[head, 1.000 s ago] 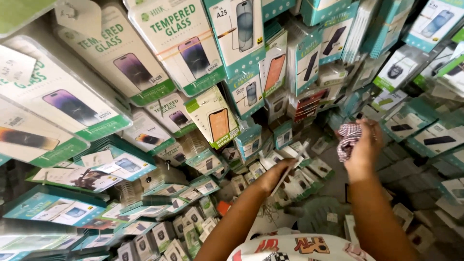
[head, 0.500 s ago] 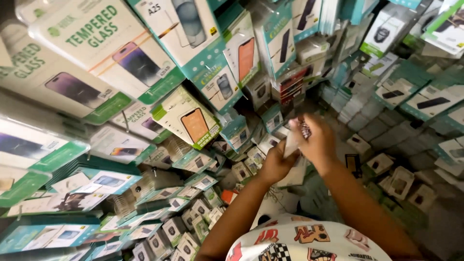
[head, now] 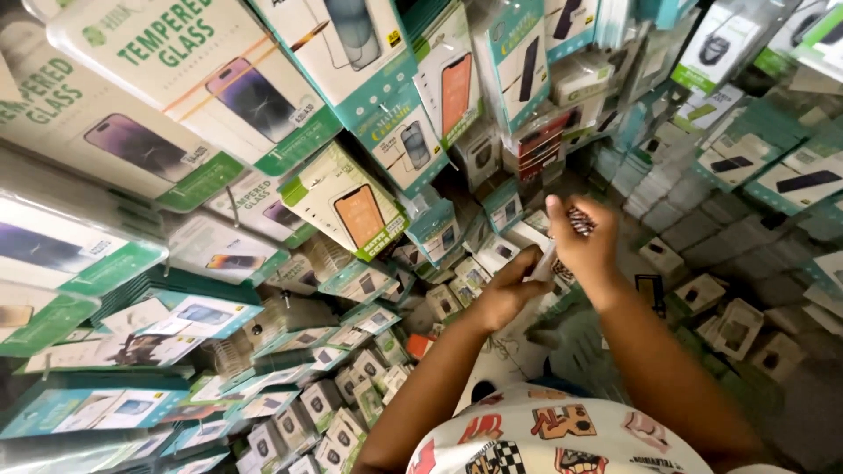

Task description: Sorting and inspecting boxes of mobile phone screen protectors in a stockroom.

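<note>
Looked mid-wipe: left hand (head: 507,294) pinched a thin clear glass sheet (head: 542,263) by its edge, right hand (head: 581,244) was bunched around a checkered cloth (head: 580,220) just above it. Next rub probably needed light pressure

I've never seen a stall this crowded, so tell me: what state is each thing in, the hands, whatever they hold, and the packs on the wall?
Left hand: closed on a thin white sheet.
Right hand: clutching a checkered cloth, pressed against the sheet.
Screen protector packs: sealed, hanging on pegs, tilted and overlapping.
Small boxes: closed, stacked.
</note>
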